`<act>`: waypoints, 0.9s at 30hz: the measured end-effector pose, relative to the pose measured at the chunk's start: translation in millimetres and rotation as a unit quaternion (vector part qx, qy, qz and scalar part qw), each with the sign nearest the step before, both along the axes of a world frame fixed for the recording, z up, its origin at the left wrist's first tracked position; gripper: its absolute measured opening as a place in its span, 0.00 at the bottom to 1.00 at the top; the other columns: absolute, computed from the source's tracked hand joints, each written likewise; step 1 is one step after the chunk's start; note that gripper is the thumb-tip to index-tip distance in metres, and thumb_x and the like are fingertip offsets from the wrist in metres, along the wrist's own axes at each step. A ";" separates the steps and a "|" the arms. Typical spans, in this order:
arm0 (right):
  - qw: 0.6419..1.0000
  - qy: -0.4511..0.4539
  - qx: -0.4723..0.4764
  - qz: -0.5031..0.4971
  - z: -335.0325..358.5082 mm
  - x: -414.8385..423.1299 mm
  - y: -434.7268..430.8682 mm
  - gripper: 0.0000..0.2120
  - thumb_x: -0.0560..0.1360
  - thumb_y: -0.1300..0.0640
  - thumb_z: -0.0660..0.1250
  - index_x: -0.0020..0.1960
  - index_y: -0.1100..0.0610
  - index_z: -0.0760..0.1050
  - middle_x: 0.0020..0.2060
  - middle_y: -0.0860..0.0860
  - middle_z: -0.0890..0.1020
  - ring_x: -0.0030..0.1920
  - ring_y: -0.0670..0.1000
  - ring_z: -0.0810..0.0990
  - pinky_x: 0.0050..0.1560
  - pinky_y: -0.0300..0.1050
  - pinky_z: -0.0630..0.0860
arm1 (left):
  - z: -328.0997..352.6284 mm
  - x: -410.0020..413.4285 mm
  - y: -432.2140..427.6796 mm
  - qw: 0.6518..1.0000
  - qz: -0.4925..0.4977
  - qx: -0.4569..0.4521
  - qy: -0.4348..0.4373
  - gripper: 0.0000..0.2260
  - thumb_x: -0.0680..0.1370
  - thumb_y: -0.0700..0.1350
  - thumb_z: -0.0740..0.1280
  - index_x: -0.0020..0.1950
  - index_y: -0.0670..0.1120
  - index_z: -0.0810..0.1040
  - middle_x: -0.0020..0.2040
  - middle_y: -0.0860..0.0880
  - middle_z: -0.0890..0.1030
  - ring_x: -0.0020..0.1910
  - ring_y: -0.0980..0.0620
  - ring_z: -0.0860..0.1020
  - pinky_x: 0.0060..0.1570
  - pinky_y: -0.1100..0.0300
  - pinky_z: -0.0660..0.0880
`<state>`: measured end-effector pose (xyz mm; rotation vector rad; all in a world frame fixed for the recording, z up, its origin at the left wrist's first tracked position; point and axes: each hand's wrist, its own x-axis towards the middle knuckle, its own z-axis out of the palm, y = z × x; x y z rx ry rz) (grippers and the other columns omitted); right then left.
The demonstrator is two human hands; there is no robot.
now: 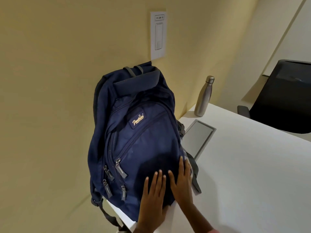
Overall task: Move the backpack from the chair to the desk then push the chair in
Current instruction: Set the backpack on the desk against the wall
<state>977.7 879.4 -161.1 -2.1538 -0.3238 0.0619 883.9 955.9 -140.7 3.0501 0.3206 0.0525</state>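
A navy blue backpack (134, 132) stands upright on the left end of the white desk (252, 174), its back against the beige wall. Its grey straps hang over the desk's left edge. My left hand (154, 197) lies flat on the lower front of the backpack, fingers spread. Beside it, my right hand (182, 184) rests flat against the backpack's lower right side. Neither hand grips the fabric. A black office chair (282, 98) shows at the right edge, beyond the desk's far side.
A steel water bottle (204, 96) stands on the desk by the wall, right of the backpack. A grey cable hatch (198, 137) is set into the desktop just behind the backpack. A white panel (158, 35) is fixed to the wall above.
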 end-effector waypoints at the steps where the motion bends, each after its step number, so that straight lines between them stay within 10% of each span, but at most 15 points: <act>1: 0.999 0.028 0.015 -0.017 -5.2 -5.5 -2.4 0.33 0.77 0.52 0.60 0.72 0.46 0.41 0.76 0.56 0.46 0.76 0.58 0.47 0.74 0.61 0.54 | -6.5 -3.0 -1.5 1.000 0.001 0.000 0.009 0.51 0.50 0.63 0.77 0.66 0.40 0.66 0.63 0.43 0.78 0.63 0.43 0.74 0.73 0.48 0.36; 5: 0.993 0.098 0.057 -0.026 -13.0 -12.2 0.4 0.31 0.78 0.50 0.56 0.72 0.45 0.39 0.76 0.55 0.39 0.76 0.58 0.44 0.74 0.60 0.57 | -17.8 -1.0 1.8 1.000 0.004 -0.006 0.024 0.64 0.49 0.63 0.77 0.73 0.36 0.48 0.64 0.42 0.77 0.67 0.41 0.70 0.70 0.47 0.42; 7: 0.993 0.108 0.044 -0.015 -14.0 -7.3 5.4 0.31 0.79 0.49 0.54 0.73 0.46 0.37 0.75 0.55 0.37 0.76 0.58 0.41 0.74 0.59 0.54 | -17.4 4.3 6.7 0.999 -0.004 -0.005 0.034 0.59 0.50 0.64 0.77 0.71 0.37 0.58 0.63 0.42 0.77 0.70 0.41 0.59 0.70 0.48 0.42; 10: 0.994 0.111 0.012 0.007 -14.3 3.8 12.9 0.33 0.79 0.47 0.53 0.72 0.47 0.33 0.75 0.55 0.35 0.75 0.58 0.37 0.74 0.62 0.51 | -10.8 13.4 11.6 0.997 -0.001 0.007 0.075 0.50 0.48 0.66 0.76 0.64 0.41 0.73 0.63 0.42 0.78 0.67 0.42 0.70 0.71 0.49 0.36; 15: 0.989 0.136 -0.016 0.047 -7.4 26.5 30.7 0.35 0.78 0.45 0.54 0.73 0.48 0.32 0.75 0.56 0.35 0.75 0.59 0.36 0.75 0.61 0.48 | -21.0 32.8 28.8 0.997 0.023 0.030 0.060 0.44 0.74 0.63 0.59 0.68 0.47 0.28 0.73 0.46 0.31 0.69 0.44 0.27 0.62 0.47 0.19; 24: 0.985 0.141 -0.058 0.080 -3.0 35.6 29.1 0.34 0.78 0.45 0.54 0.73 0.48 0.34 0.75 0.56 0.36 0.75 0.61 0.38 0.73 0.61 0.49 | -19.2 37.3 27.4 0.996 0.051 0.032 0.064 0.44 0.74 0.61 0.60 0.68 0.46 0.28 0.76 0.42 0.36 0.75 0.42 0.38 0.72 0.45 0.38; 27: 0.986 0.111 -0.099 0.076 -8.6 20.3 15.5 0.31 0.79 0.44 0.51 0.73 0.46 0.35 0.76 0.57 0.38 0.75 0.60 0.40 0.73 0.61 0.53 | -10.5 29.0 21.7 0.998 0.041 0.025 0.038 0.47 0.60 0.61 0.75 0.71 0.42 0.61 0.71 0.39 0.66 0.69 0.40 0.67 0.65 0.42 0.67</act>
